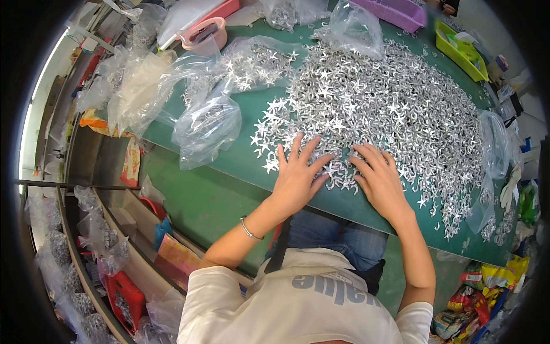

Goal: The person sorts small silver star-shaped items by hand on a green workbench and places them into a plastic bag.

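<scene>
A wide heap of small silvery metal pieces [378,99], many star-shaped and others curved, covers much of the green tabletop [240,159]. At the heap's near edge, my left hand [300,172] rests on pieces with its fingers spread. To its right, my right hand [378,176] lies palm down, fingertips among the pieces and slightly bent. Several curved pieces and stars lie between the two hands. Whether anything is under the palms is hidden. Left of the heap, a clear plastic bag [210,124] holds some pieces, and an opened bag [262,64] with star pieces lies behind it.
A pink bowl [204,36], a purple basket [393,13] and a yellow-green basket [462,53] stand at the back. Clear bags [494,146] lie at the right edge. Shelves with bagged metal pieces [64,266] and a red basket [124,296] are at the lower left.
</scene>
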Demonstrator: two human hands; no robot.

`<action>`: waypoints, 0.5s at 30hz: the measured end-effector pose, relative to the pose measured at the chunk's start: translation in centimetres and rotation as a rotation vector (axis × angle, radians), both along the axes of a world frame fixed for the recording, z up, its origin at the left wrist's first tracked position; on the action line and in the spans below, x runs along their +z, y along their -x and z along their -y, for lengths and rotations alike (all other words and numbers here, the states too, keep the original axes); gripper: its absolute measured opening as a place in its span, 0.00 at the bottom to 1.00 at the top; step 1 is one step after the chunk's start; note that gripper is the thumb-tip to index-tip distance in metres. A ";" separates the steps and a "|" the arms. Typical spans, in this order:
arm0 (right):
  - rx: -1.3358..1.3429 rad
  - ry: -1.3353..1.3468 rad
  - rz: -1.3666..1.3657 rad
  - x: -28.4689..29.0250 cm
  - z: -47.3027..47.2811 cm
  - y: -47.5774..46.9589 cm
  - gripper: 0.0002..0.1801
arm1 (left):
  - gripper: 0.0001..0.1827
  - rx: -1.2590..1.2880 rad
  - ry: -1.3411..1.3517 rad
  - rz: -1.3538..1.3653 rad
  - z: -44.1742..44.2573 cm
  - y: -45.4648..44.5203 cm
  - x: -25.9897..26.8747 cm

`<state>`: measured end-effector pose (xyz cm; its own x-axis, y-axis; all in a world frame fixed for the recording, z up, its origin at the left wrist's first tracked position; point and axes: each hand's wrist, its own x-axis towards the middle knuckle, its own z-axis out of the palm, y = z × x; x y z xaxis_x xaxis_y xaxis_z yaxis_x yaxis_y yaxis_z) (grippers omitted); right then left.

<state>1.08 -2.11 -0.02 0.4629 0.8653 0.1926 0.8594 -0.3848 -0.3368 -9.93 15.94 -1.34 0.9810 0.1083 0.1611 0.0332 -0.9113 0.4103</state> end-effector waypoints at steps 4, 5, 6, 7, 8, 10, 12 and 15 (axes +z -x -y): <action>-0.081 0.036 0.018 0.3 2.8 0.8 0.15 | 0.17 0.054 0.024 0.062 -0.7 0.1 0.0; -0.107 0.037 0.022 0.3 3.4 1.0 0.15 | 0.16 0.077 0.039 0.076 -0.8 0.1 -0.1; -0.118 0.020 0.008 0.5 3.9 1.1 0.14 | 0.15 0.103 0.073 0.091 -0.8 0.0 -0.2; -0.142 0.008 0.002 0.8 4.4 1.1 0.13 | 0.16 0.120 0.076 0.105 -0.9 0.0 -0.3; -0.164 -0.004 -0.004 1.1 4.8 1.1 0.13 | 0.16 0.140 0.078 0.120 -1.0 0.0 -0.4; -0.246 -0.069 -0.022 1.4 4.9 1.2 0.11 | 0.17 0.161 0.075 0.146 -0.8 -0.2 -0.3; -0.223 -0.152 -0.093 1.5 3.4 1.4 0.12 | 0.17 0.182 0.033 0.171 -0.1 -0.1 -0.8; -0.100 -0.172 -0.062 1.3 0.2 1.7 0.16 | 0.18 0.088 0.009 0.195 1.0 -0.2 -0.6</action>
